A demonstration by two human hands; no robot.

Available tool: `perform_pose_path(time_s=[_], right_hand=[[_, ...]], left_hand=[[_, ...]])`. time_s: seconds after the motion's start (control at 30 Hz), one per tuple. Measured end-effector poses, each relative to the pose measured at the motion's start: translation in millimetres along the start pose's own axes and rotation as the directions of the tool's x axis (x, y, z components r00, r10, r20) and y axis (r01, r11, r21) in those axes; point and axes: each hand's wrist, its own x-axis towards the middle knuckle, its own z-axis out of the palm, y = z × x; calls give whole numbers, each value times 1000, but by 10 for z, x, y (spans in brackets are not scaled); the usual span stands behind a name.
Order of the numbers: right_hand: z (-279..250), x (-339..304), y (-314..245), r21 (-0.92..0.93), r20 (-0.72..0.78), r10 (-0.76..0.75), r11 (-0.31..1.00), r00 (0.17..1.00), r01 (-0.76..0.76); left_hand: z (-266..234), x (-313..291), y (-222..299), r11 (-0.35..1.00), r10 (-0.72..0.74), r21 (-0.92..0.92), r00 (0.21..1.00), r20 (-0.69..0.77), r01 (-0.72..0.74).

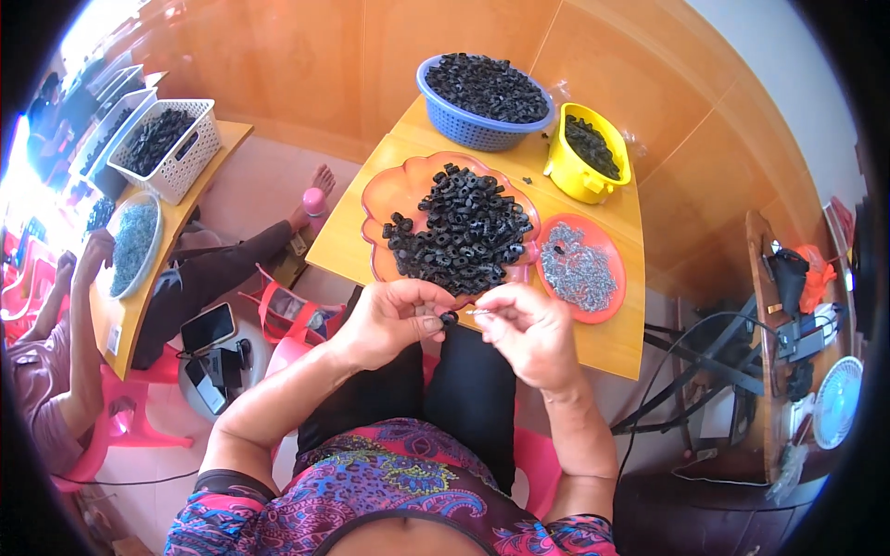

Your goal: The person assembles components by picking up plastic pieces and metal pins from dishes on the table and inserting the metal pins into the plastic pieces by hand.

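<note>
At the near edge of the bench (616, 350), the left hand (382, 324) has its grip pinched on a black part (449, 319), and just beside it the right hand (536, 338) nips a small silver piece (478, 312) between fingertips! Beyond them sits the orange tray (397, 188), heaped with black parts, flanked on the right by the red plate (614, 248) of silver bits, with the blue basket (475, 132) and yellow basket (577, 184), both loaded, behind.
</note>
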Motion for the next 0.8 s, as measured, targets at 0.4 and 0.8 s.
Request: perform_pose_path(time_s=[0.4,0.8], right_hand=[[231,-40,90,-432,126,-144,882,981,185],[343,-95,117,-759,343,-276,482,898,438]], left_hand=[[-16,-182,-166,984,-1,178,1000,-13,3],[-7,-138,-421,955,-130,-283,981,-142,86]])
